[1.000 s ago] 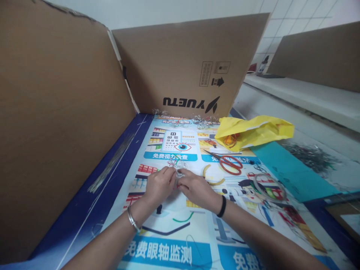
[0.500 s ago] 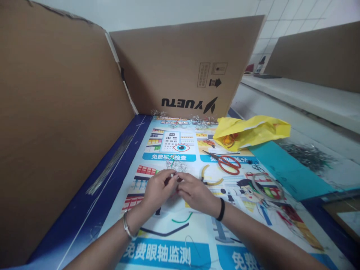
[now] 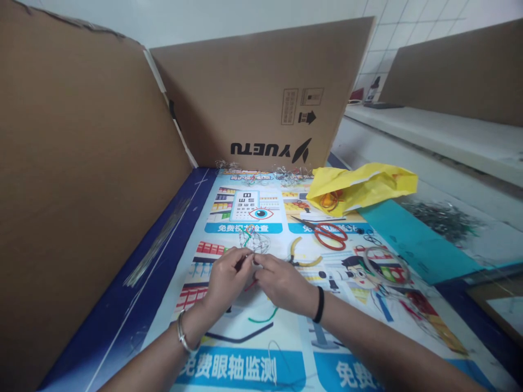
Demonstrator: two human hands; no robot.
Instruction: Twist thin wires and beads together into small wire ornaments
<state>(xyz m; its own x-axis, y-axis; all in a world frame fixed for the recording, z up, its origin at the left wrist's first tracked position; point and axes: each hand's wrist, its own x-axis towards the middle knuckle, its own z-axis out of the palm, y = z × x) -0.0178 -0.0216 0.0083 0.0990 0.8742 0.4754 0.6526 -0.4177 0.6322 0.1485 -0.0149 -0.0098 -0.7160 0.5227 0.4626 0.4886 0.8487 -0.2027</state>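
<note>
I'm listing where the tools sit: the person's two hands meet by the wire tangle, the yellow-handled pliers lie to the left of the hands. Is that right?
Not quite: the yellow-handled pliers lie to the right of the hands, as the head view shows. The left hand and right hand do meet by the wire tangle.

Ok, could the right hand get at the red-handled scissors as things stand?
Probably yes: the scissors lie in the open beyond the right hand, with only the flat-lying yellow-handled pliers along the way. Its fingers, though, look busy near the wire tangle.
</note>
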